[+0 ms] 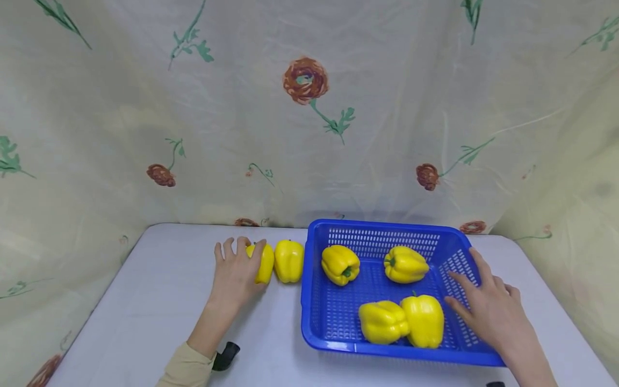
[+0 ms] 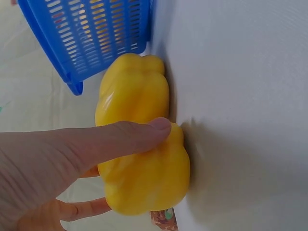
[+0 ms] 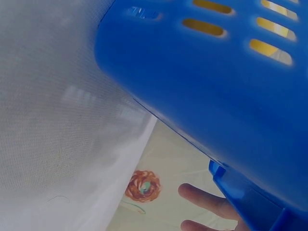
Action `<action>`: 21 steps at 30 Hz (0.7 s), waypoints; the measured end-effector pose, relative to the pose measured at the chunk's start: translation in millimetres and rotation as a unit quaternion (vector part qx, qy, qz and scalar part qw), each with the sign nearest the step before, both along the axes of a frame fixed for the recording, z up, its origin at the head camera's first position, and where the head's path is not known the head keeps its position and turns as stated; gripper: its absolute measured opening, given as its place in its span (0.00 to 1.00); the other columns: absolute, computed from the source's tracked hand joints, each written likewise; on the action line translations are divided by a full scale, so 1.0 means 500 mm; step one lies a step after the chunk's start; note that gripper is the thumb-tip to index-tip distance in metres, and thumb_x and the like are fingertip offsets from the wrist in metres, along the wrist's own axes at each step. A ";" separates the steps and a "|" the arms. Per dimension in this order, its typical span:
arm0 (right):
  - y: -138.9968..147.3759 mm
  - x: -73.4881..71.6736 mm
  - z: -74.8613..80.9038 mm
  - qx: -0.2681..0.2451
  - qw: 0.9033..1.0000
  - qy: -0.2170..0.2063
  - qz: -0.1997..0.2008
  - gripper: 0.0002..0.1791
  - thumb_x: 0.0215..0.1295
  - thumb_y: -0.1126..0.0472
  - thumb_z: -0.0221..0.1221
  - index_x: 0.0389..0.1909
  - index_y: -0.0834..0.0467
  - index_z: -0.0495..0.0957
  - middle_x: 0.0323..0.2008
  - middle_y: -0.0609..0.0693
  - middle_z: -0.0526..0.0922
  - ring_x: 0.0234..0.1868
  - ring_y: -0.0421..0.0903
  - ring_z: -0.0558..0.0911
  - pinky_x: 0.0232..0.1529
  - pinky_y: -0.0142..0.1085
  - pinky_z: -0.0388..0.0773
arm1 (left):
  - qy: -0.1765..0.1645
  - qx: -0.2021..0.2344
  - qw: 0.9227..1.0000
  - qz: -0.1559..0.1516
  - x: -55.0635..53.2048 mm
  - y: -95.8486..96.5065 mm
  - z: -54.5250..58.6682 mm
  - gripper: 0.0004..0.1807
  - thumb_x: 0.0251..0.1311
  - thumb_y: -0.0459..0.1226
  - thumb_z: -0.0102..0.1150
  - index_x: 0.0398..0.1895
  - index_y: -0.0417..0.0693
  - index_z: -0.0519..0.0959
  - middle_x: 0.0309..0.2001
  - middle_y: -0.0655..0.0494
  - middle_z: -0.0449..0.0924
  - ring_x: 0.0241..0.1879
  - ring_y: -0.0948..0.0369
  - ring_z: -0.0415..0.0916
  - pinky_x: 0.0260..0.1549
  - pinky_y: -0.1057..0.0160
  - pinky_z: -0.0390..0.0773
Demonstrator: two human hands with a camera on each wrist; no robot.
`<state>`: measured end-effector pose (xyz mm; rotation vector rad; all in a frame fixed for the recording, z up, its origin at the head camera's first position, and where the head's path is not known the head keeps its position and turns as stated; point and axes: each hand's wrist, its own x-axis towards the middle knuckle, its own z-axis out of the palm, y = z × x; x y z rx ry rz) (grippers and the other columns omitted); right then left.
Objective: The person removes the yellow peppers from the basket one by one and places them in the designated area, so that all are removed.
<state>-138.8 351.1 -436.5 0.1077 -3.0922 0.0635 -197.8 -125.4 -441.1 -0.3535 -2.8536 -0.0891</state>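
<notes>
My left hand [image 1: 236, 273] grips a yellow bell pepper [image 1: 264, 267] left of the basket. In the left wrist view the thumb lies across the near side of this pepper, with fingers on its far side. A second yellow bell pepper [image 1: 289, 262] stands beside it, close to the wall of the blue plastic basket [image 1: 333, 344]. Over the basket's right rim rests my right hand [image 1: 498, 312], fingers spread loosely. Its thumb and one finger reach inside, while other fingers show outside the rim in the right wrist view.
Inside the basket lie a yellow pepper [image 1: 340, 265] at the back left, another pepper [image 1: 406, 264] at the back right, and two touching peppers near the front. A floral curtain [image 1: 377, 177] hangs behind the white table [image 1: 145, 306]. Black wrist gear [image 1: 225, 356] shows by my left wrist.
</notes>
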 end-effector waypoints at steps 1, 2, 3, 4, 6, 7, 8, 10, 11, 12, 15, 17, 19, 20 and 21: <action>0.000 0.000 0.000 0.000 1.000 0.000 -0.001 0.34 0.69 0.46 0.70 0.71 0.60 0.78 0.82 0.76 0.45 0.63 0.84 0.73 0.57 0.83 0.69 | -0.002 -0.001 1.000 0.001 0.000 0.001 -0.001 0.49 0.42 0.47 0.91 0.71 0.49 0.76 0.60 0.35 0.76 0.66 0.29 0.71 0.69 0.25 0.69; 0.001 0.000 0.000 0.000 1.000 -0.001 -0.001 0.34 0.69 0.47 0.70 0.71 0.60 0.78 0.82 0.76 0.45 0.63 0.84 0.72 0.57 0.83 0.69 | -0.003 -0.002 1.000 0.002 0.001 0.001 -0.001 0.49 0.43 0.47 0.91 0.71 0.49 0.76 0.60 0.35 0.76 0.66 0.29 0.71 0.70 0.25 0.69; 0.001 0.001 -0.001 0.001 1.000 0.000 -0.001 0.34 0.69 0.46 0.70 0.71 0.60 0.78 0.82 0.76 0.45 0.63 0.84 0.72 0.57 0.83 0.69 | -0.005 -0.003 1.000 0.003 0.001 0.002 -0.002 0.49 0.43 0.47 0.90 0.71 0.49 0.76 0.61 0.35 0.76 0.66 0.29 0.71 0.70 0.25 0.69; 0.001 0.001 -0.001 0.001 1.000 0.000 -0.001 0.35 0.69 0.46 0.70 0.71 0.59 0.78 0.82 0.76 0.45 0.63 0.84 0.72 0.57 0.83 0.69 | -0.007 -0.002 1.000 0.004 0.002 0.002 -0.003 0.49 0.43 0.47 0.90 0.71 0.49 0.76 0.61 0.35 0.76 0.66 0.29 0.71 0.70 0.25 0.69; 0.001 0.001 -0.002 0.001 1.000 0.002 0.000 0.34 0.69 0.46 0.70 0.71 0.59 0.78 0.82 0.76 0.45 0.62 0.84 0.73 0.57 0.83 0.69 | -0.008 -0.001 1.000 0.006 0.002 0.002 -0.004 0.49 0.44 0.47 0.90 0.72 0.49 0.76 0.62 0.35 0.76 0.67 0.29 0.70 0.70 0.25 0.68; 0.002 0.001 -0.002 0.001 1.000 0.003 0.001 0.34 0.69 0.46 0.70 0.71 0.59 0.78 0.82 0.76 0.45 0.62 0.84 0.73 0.57 0.83 0.69 | -0.009 -0.001 1.000 0.007 0.002 0.001 -0.004 0.49 0.44 0.47 0.90 0.72 0.50 0.76 0.62 0.35 0.76 0.67 0.29 0.70 0.70 0.25 0.68; 0.002 0.001 -0.002 0.001 1.000 0.005 0.002 0.34 0.69 0.46 0.70 0.71 0.59 0.78 0.82 0.76 0.46 0.62 0.84 0.73 0.57 0.83 0.69 | -0.010 0.000 1.000 0.008 0.003 0.001 -0.004 0.49 0.44 0.47 0.90 0.72 0.50 0.76 0.62 0.35 0.75 0.67 0.29 0.70 0.70 0.25 0.68; 0.002 0.001 -0.002 0.002 1.000 0.006 0.003 0.35 0.69 0.46 0.70 0.71 0.59 0.78 0.82 0.76 0.46 0.62 0.84 0.73 0.57 0.83 0.70 | -0.012 0.001 1.000 0.008 0.003 0.001 -0.003 0.49 0.44 0.47 0.90 0.72 0.50 0.75 0.62 0.35 0.76 0.67 0.29 0.71 0.70 0.25 0.68; 0.002 0.001 -0.002 0.002 1.000 0.006 0.003 0.35 0.69 0.46 0.70 0.71 0.59 0.78 0.82 0.76 0.46 0.62 0.84 0.73 0.57 0.83 0.70 | -0.011 0.002 1.000 0.009 0.003 0.001 -0.003 0.49 0.44 0.47 0.90 0.72 0.50 0.75 0.62 0.35 0.76 0.66 0.29 0.71 0.70 0.25 0.69; 0.002 0.000 -0.002 0.002 1.000 0.006 0.003 0.35 0.69 0.46 0.70 0.71 0.59 0.78 0.82 0.76 0.46 0.62 0.84 0.73 0.57 0.83 0.70 | -0.010 0.002 1.000 0.009 0.003 0.001 -0.003 0.49 0.44 0.47 0.90 0.72 0.50 0.76 0.62 0.35 0.77 0.66 0.29 0.72 0.69 0.25 0.69; 0.002 0.000 -0.001 0.001 1.000 0.004 0.002 0.35 0.69 0.46 0.70 0.71 0.59 0.78 0.82 0.76 0.46 0.62 0.84 0.73 0.57 0.83 0.69 | -0.007 0.004 1.000 0.008 0.003 0.001 -0.004 0.50 0.43 0.48 0.90 0.72 0.50 0.76 0.61 0.34 0.77 0.64 0.29 0.73 0.69 0.26 0.70; 0.002 -0.001 -0.001 0.001 1.000 0.003 0.001 0.35 0.69 0.46 0.70 0.71 0.59 0.78 0.82 0.77 0.47 0.62 0.84 0.73 0.57 0.83 0.69 | -0.003 0.006 1.000 0.006 0.003 0.001 -0.005 0.50 0.43 0.47 0.90 0.72 0.50 0.76 0.61 0.34 0.78 0.64 0.29 0.73 0.68 0.26 0.70; 0.001 -0.001 0.000 0.002 1.000 0.003 0.000 0.35 0.69 0.46 0.70 0.71 0.59 0.78 0.82 0.77 0.47 0.62 0.84 0.73 0.57 0.83 0.69 | -0.002 0.007 1.000 0.005 0.003 0.001 -0.007 0.50 0.42 0.47 0.91 0.72 0.50 0.76 0.61 0.34 0.78 0.64 0.29 0.73 0.68 0.25 0.71; 0.001 -0.001 0.000 0.002 1.000 0.003 0.000 0.35 0.68 0.46 0.70 0.71 0.59 0.78 0.82 0.77 0.47 0.62 0.84 0.73 0.57 0.83 0.70 | -0.002 0.008 1.000 0.005 0.003 0.000 -0.007 0.50 0.42 0.47 0.91 0.72 0.50 0.76 0.61 0.35 0.77 0.65 0.29 0.73 0.68 0.25 0.71; 0.001 -0.001 0.000 0.002 1.000 0.003 0.000 0.35 0.68 0.46 0.70 0.71 0.59 0.78 0.82 0.77 0.47 0.62 0.84 0.73 0.57 0.83 0.70 | -0.002 0.008 1.000 0.005 0.002 0.000 -0.007 0.50 0.42 0.47 0.91 0.72 0.50 0.76 0.61 0.35 0.77 0.65 0.29 0.73 0.68 0.25 0.71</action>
